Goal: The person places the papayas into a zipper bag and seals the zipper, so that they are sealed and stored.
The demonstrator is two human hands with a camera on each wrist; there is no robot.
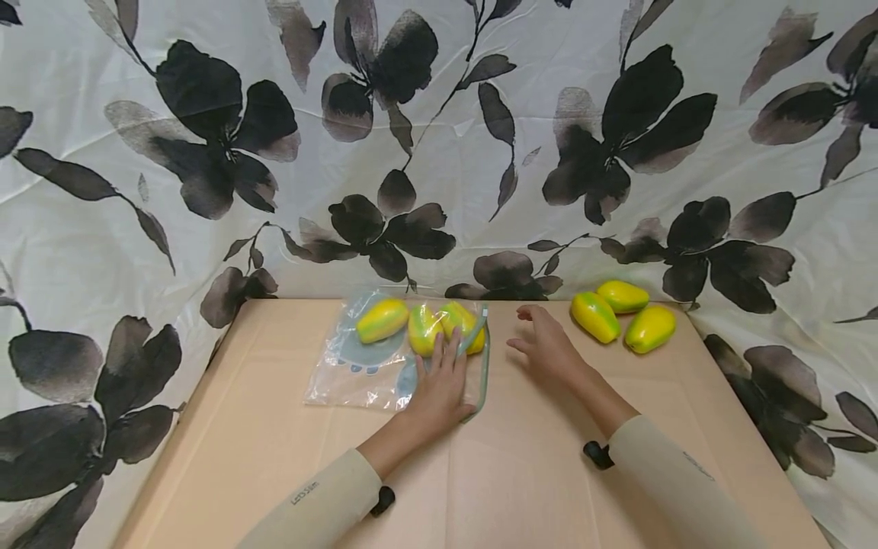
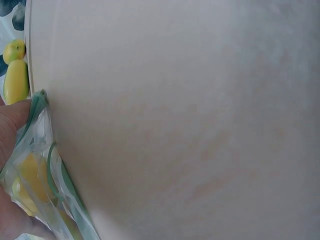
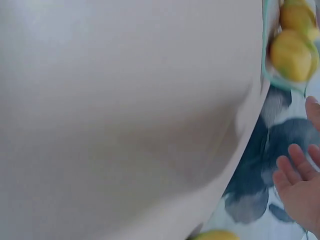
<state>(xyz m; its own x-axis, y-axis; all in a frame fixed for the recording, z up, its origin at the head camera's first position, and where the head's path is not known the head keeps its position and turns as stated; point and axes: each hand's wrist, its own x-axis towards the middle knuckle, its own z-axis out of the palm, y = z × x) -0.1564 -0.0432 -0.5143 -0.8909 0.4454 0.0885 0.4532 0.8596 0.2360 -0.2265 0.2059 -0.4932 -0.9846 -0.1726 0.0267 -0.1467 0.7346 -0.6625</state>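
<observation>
A clear plastic zip bag with a green seal strip lay flat on a tan tabletop, toward the far edge at about eleven o'clock from the table's middle. Inside it sat three yellow-green plastic mangoes, crowded toward the bag's mouth on its right side. At about two o'clock, near the far right corner, three more loose yellow-green mangoes lay close together on the bare table, well apart from the bag.

The left hand rested palm down on the bag's open end, fingers straight and pointing toward twelve o'clock, fingertips touching the nearest bagged mango. The right hand was just right of the bag, fingers relaxed and spread, holding nothing, reaching toward one o'clock and the loose mangoes. A cloth backdrop with dark flower prints hung behind the table.
</observation>
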